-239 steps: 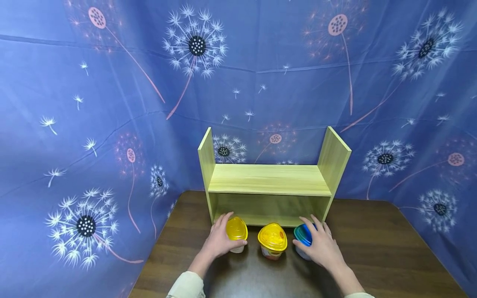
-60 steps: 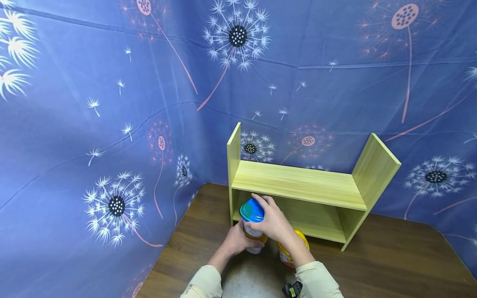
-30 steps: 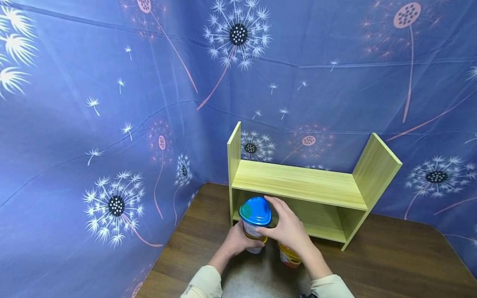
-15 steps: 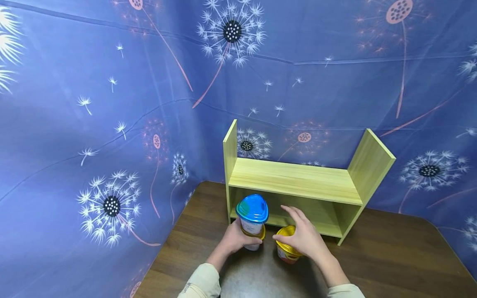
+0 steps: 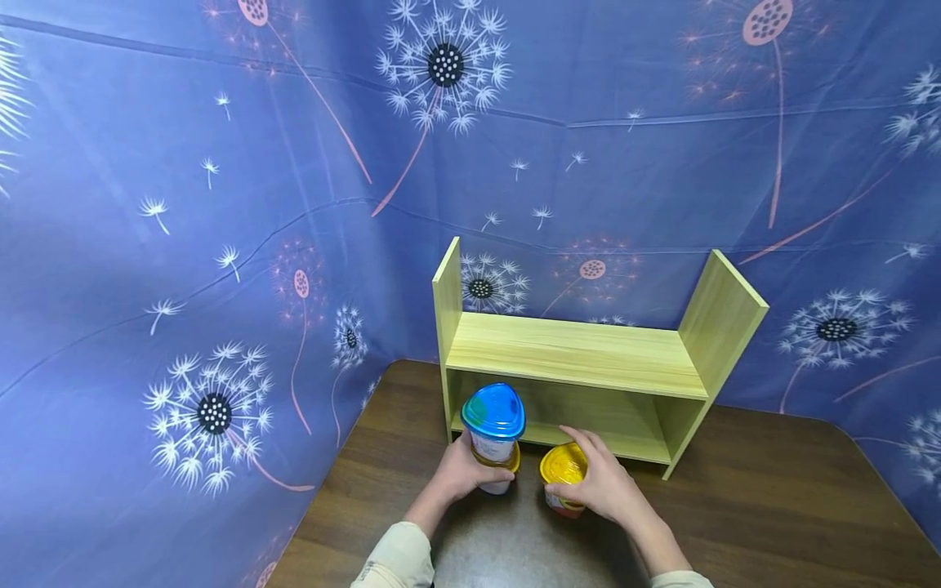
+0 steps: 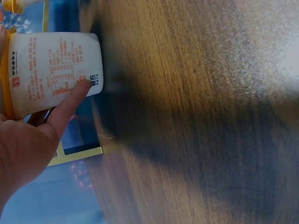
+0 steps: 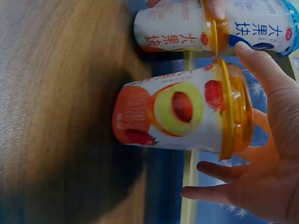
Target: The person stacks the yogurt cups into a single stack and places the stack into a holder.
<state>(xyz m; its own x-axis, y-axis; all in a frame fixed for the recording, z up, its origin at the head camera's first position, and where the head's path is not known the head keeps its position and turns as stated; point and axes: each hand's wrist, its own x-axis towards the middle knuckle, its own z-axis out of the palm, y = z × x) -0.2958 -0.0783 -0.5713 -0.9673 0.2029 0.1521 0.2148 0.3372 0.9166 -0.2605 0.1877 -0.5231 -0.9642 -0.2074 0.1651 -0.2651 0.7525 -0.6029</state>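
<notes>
Two yogurt cups stand stacked in front of the shelf's left part. The top one is a blue-lidded yogurt cup (image 5: 494, 412); the one below is a yellow-lidded yogurt cup (image 6: 51, 65), white with orange print. My left hand (image 5: 461, 469) grips the lower cup, its thumb across the front. To the right, another yellow-lidded yogurt cup (image 7: 177, 109), with fruit pictured on its side, stands upright on the table. My right hand (image 5: 606, 486) is at its lid, thumb and fingers spread around it; whether they touch the lid I cannot tell.
A pale wooden two-level shelf (image 5: 577, 351) with raised side panels stands behind the cups. The brown wooden table (image 5: 794, 490) extends to both sides. A blue dandelion-patterned cloth (image 5: 309, 147) hangs behind and at the left.
The right hand has let go of the blue-lidded cup, which now stands on the left yellow-lidded cup. It has moved right and down to the other yellow-lidded cup. The left hand keeps its grip.
</notes>
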